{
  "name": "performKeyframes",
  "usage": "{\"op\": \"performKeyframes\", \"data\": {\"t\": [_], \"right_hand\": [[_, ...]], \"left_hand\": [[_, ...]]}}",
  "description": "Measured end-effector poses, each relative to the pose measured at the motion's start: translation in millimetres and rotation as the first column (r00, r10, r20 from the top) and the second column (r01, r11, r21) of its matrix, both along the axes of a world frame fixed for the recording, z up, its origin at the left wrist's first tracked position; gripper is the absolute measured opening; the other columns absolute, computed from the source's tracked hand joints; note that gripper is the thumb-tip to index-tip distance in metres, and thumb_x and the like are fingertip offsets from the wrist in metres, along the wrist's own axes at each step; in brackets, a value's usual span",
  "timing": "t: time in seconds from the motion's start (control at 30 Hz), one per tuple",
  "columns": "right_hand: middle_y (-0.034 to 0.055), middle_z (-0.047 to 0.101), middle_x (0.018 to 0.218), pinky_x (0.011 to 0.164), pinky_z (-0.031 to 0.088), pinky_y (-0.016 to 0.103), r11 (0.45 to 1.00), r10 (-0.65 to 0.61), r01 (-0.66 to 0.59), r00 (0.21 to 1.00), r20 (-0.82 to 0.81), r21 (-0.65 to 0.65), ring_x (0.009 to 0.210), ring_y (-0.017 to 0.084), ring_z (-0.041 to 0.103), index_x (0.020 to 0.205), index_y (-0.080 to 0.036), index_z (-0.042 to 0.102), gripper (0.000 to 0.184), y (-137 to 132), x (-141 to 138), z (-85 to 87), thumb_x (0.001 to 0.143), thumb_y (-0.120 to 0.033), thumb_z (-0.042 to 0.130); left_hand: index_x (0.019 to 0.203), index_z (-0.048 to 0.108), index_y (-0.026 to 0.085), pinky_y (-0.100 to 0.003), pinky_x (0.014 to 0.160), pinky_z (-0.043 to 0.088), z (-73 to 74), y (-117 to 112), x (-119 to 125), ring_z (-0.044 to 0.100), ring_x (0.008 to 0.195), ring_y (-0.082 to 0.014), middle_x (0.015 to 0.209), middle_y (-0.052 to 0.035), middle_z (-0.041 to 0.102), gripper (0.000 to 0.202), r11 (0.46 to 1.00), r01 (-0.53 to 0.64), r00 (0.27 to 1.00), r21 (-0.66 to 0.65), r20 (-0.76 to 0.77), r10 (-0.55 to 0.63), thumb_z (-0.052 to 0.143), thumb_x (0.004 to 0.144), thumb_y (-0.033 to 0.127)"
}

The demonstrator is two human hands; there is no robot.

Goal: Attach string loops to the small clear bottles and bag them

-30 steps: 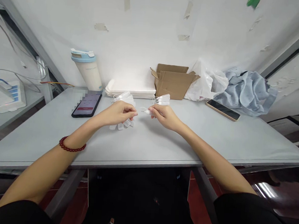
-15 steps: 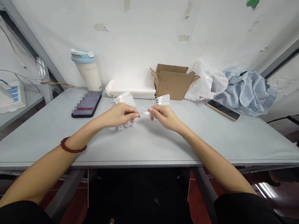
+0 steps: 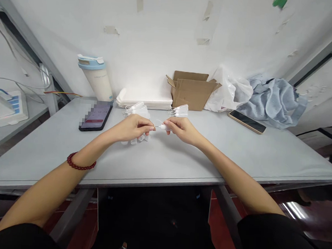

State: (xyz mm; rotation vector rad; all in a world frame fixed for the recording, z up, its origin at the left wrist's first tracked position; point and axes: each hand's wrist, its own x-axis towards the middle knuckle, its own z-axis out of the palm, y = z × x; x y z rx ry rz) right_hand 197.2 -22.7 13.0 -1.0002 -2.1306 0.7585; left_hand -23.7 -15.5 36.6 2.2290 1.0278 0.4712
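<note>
My left hand (image 3: 133,126) is closed around a bundle of small white plastic pieces (image 3: 135,139) that stick out below its fingers, just above the grey table (image 3: 163,158). Its fingertips pinch a thin thread. My right hand (image 3: 181,128) is closed in a pinch on one small white piece (image 3: 162,127) at the thread's other end. The two hands almost meet over the middle of the table. More white pieces lie behind the left hand (image 3: 135,108) and behind the right hand (image 3: 180,110).
A black phone (image 3: 96,116) lies left of my hands, a second phone (image 3: 247,122) to the right. Along the wall stand a tumbler (image 3: 97,78), a stack of white trays (image 3: 143,99), an open cardboard box (image 3: 191,89), a plastic bag (image 3: 227,91) and a blue cloth (image 3: 275,100).
My hands have come closer together, and the left fingertips now meet the thread of the small piece held by the right hand.
</note>
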Motion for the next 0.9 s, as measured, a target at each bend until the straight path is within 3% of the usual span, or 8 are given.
{"op": "performKeyframes", "data": {"t": [0.27, 0.9], "right_hand": [[-0.0018, 0.050, 0.059, 0.053, 0.029, 0.023, 1.000, -0.007, 0.007, 1.000, 0.015, -0.005, 0.051, 0.008, 0.036, 0.064, -0.014, 0.058, 0.039, -0.7, 0.1, 1.6, 0.094, -0.032, 0.040], [-0.0019, 0.052, 0.057, 0.051, 0.028, 0.023, 1.000, 0.004, -0.003, 1.000, 0.011, -0.030, 0.048, 0.007, 0.035, 0.065, -0.014, 0.059, 0.038, -4.5, -2.3, 1.4, 0.092, -0.032, 0.042]], "left_hand": [[0.079, 0.069, 0.015, -0.019, 0.048, 0.037, -0.3, 1.1, -0.8, 0.050, 0.051, -0.0092, 0.062, -0.0002, 0.062, 0.027, 1.000, -0.009, 1.000, 0.001, 0.002, 0.009, 0.053, 0.085, 0.036], [0.073, 0.066, 0.015, -0.018, 0.043, 0.036, 2.6, -5.3, 2.1, 0.048, 0.045, -0.0084, 0.055, 0.0010, 0.056, 0.025, 0.996, 0.031, 1.000, -0.079, 0.003, -0.031, 0.051, 0.085, 0.033]]}}
